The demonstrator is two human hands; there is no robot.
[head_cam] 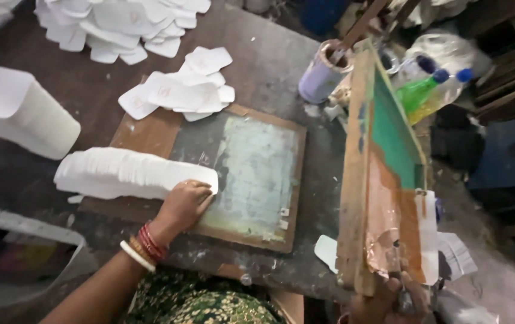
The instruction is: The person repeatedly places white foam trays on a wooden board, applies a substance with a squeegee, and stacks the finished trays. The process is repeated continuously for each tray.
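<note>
Nearest, the right hand [389,300] grips the bottom edge of a wooden printing frame [383,174], tilted up on its far side so the board beneath lies uncovered. One frame, with green mesh and orange tape on its face. The left hand [186,201], its wrist ringed with red and white bangles, rests fingers-down on the end of a fanned row of white cards [131,174], seemingly to draw one card off toward the single brown board [251,174] just beside it. Farther on the surface [269,60] lie three more lots of white cards: a small scatter [179,90], a block [20,111] at left, a heap [125,24] at the back. One lilac can [320,75] and two capped bottles [428,90] stand beyond the frame.
</note>
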